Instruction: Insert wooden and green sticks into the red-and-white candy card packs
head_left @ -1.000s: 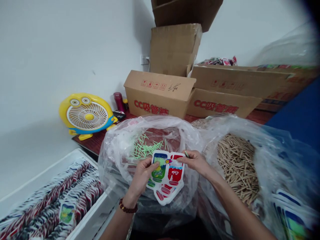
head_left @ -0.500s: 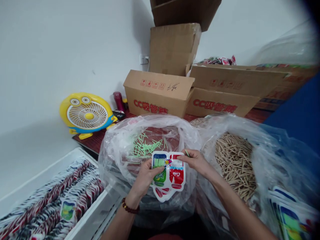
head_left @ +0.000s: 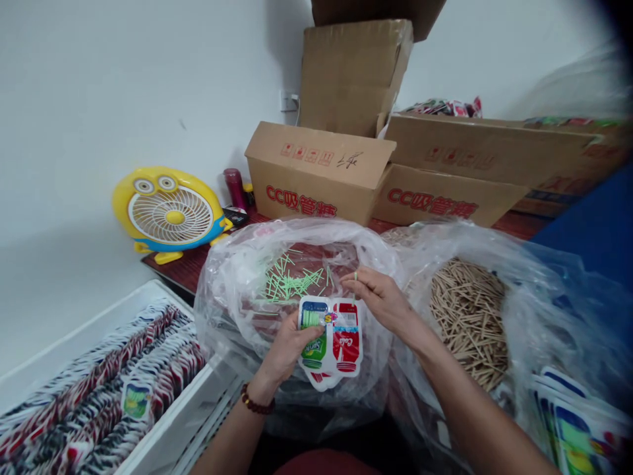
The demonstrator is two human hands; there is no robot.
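Observation:
My left hand [head_left: 285, 344] grips a pair of stacked, bottle-shaped printed candy packets [head_left: 347, 343] by the left edge, thumb on top. The upper packet has a green "Sprite" half with pale green sticks behind clear film and a red "Cola" half. Just above its top right edge, my right hand [head_left: 380, 302] is closed in a pinch on a thin green candy stick [head_left: 355, 276]. Behind both hands, an opened clear plastic bag [head_left: 222, 277] surrounds scattered green candy sticks [head_left: 289, 282].
Brown sticks [head_left: 467, 316] fill another clear bag on the right. More packets [head_left: 573, 422] are stacked at lower right. A white bin [head_left: 163, 290] at left holds rows of packets. A yellow fan [head_left: 171, 214], a dark red flask [head_left: 233, 186] and cardboard boxes [head_left: 316, 171] stand behind.
My right hand has moved up from the top right of the packet, with the green candy stick in its fingers. My left hand still grips the packets. The view has shifted slightly.

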